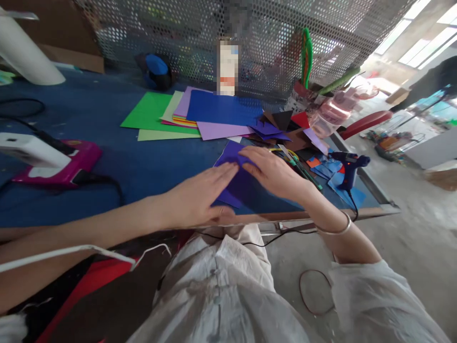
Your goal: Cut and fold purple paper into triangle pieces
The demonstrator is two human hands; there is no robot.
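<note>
A purple sheet of paper (235, 188) lies on the blue tabletop close to its front edge. Flat across its left side rests my left hand (200, 195), fingers stretched out and the thumb apart. My right hand (273, 169) lies over the sheet's upper right part with its fingers extended and slightly bent, the tips close to my left fingertips. Both hands partly cover the sheet. Just right of my right hand, green-handled tools (303, 169), perhaps scissors or pens, lie partly hidden.
Behind the sheet is a stack of coloured paper (223, 107). Dark paper scraps (280, 121) lie to its right. A blue glue gun (350, 169) stands at the right edge, its cord hanging down. A magenta power strip (84, 159) sits left. A perforated metal panel (193, 43) rises behind.
</note>
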